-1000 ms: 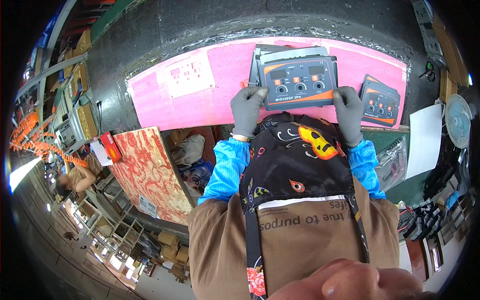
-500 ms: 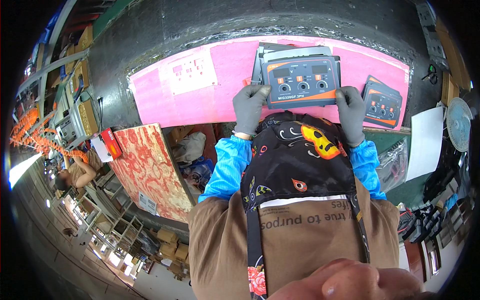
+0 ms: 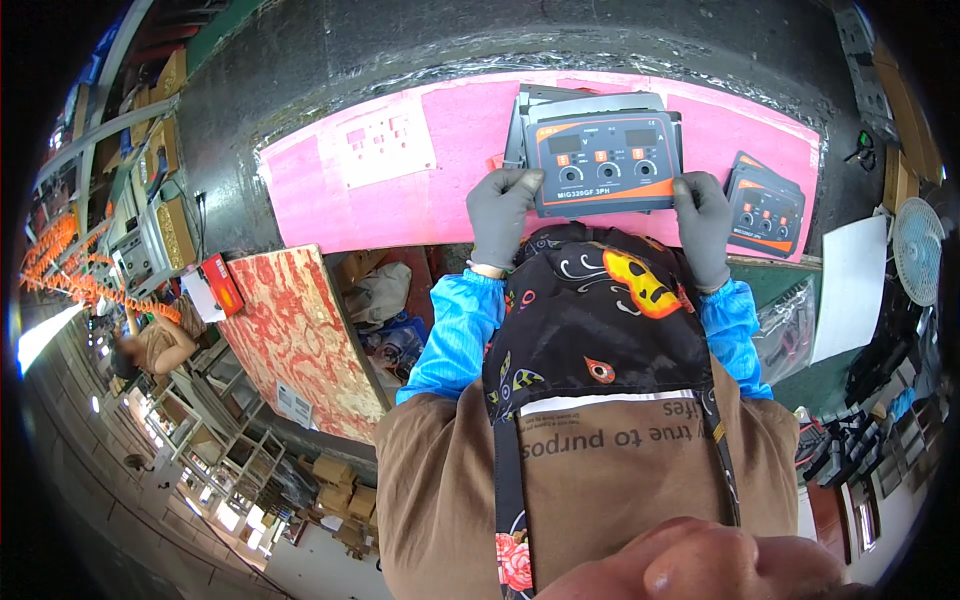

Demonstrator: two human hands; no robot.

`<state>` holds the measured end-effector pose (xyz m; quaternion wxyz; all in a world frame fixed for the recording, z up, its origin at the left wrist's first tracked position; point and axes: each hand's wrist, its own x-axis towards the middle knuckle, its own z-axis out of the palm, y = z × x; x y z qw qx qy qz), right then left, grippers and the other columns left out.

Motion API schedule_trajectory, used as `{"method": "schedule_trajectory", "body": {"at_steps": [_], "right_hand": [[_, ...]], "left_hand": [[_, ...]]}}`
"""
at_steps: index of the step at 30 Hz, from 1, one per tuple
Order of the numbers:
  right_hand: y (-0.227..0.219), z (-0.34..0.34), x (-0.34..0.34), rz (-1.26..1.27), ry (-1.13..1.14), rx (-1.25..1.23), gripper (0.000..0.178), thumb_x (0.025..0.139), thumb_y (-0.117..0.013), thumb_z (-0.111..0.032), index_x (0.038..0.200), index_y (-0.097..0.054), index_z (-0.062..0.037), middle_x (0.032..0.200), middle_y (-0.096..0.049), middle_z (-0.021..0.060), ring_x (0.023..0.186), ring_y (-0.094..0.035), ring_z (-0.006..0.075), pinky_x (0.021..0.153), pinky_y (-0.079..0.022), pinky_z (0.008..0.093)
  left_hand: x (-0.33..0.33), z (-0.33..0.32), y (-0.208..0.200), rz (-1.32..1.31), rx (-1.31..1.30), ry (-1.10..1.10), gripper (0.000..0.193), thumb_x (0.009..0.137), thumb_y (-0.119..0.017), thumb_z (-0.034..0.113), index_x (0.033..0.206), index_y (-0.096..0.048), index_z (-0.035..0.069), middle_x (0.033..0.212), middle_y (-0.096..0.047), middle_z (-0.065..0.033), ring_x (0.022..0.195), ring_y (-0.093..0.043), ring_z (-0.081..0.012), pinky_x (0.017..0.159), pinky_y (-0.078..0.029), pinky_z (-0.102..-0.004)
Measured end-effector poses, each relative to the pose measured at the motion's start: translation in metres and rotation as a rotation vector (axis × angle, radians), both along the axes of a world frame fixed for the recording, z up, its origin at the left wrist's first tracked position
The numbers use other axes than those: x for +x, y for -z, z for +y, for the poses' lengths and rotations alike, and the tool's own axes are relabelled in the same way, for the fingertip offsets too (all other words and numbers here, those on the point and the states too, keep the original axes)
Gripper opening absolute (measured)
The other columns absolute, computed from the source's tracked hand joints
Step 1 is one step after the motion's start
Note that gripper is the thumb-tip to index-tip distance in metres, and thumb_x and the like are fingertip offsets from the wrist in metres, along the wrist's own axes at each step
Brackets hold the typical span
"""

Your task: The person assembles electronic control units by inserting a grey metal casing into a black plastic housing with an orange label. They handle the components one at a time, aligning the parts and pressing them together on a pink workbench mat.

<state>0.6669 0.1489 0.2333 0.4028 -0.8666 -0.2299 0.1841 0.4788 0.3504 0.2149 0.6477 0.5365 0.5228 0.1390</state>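
Note:
Between my two gloved hands is a grey and orange control panel plate with two dark display windows, small orange marks and a row of round dial holes. My left hand pinches its left edge, thumb on top. At its right edge my right hand grips in the same manner. Both hands wear grey gloves. Just behind the held plate, a pile of similar panels lies on the pink sheet, partly hidden by it. Whether the held plate touches the pile I cannot tell.
To the right lies a smaller stack of panels. A white plate with cut-outs rests on the pink sheet's left part. At left stand a red-patterned board and a red box. A fan is far right; a person works far left.

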Motion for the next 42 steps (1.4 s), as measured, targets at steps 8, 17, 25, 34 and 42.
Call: {"method": "schedule_trajectory", "body": {"at_steps": [8, 17, 25, 34, 42], "right_hand": [[0.001, 0.0, 0.001, -0.004, -0.008, -0.013, 0.01, 0.091, -0.063, -0.01, 0.092, -0.063, 0.0, 0.081, -0.058, 0.0115, 0.069, -0.057, 0.0218, 0.064, -0.046, 0.0341], [0.0, 0.001, 0.001, -0.036, -0.015, -0.002, 0.01, 0.091, -0.063, -0.01, 0.091, -0.063, 0.0002, 0.081, -0.058, 0.0112, 0.068, -0.057, 0.0214, 0.064, -0.045, 0.0342], [0.001, 0.001, 0.0, -0.05, -0.012, -0.007, 0.01, 0.092, -0.063, -0.01, 0.092, -0.063, 0.0, 0.08, -0.058, 0.0115, 0.068, -0.057, 0.0213, 0.064, -0.046, 0.0338], [-0.004, 0.0, 0.004, -0.148, -0.101, -0.087, 0.012, 0.093, -0.062, -0.015, 0.091, -0.063, -0.0034, 0.084, -0.061, 0.0127, 0.073, -0.061, 0.0288, 0.067, -0.048, 0.0385], [-0.039, 0.021, 0.045, -0.411, -0.615, -0.749, 0.027, 0.092, -0.061, -0.034, 0.087, -0.061, -0.0081, 0.076, -0.064, 0.0143, 0.079, -0.066, 0.0325, 0.063, -0.05, 0.0451]], "left_hand": [[0.001, 0.0, -0.005, 0.034, 0.015, 0.0, 0.024, 0.084, -0.078, 0.017, 0.088, -0.071, -0.006, 0.077, -0.07, -0.0083, 0.066, -0.062, -0.0117, 0.061, -0.052, -0.0281], [0.003, 0.001, -0.004, 0.034, 0.0, -0.013, 0.025, 0.084, -0.079, 0.017, 0.087, -0.071, -0.006, 0.076, -0.07, -0.0087, 0.065, -0.062, -0.012, 0.061, -0.052, -0.0283], [0.003, 0.0, -0.003, 0.037, 0.018, -0.014, 0.025, 0.084, -0.079, 0.017, 0.087, -0.071, -0.006, 0.076, -0.07, -0.0088, 0.065, -0.062, -0.0119, 0.06, -0.052, -0.0282], [0.002, 0.005, -0.005, 0.119, 0.119, 0.106, 0.026, 0.084, -0.078, 0.024, 0.083, -0.072, -0.001, 0.07, -0.068, -0.007, 0.062, -0.062, -0.0156, 0.057, -0.048, -0.0313], [0.056, 0.068, -0.065, 0.804, 0.607, 1.175, 0.045, 0.077, -0.075, 0.052, 0.081, -0.072, 0.007, 0.07, -0.067, -0.0084, 0.068, -0.066, -0.0282, 0.06, -0.048, -0.0438]]}}
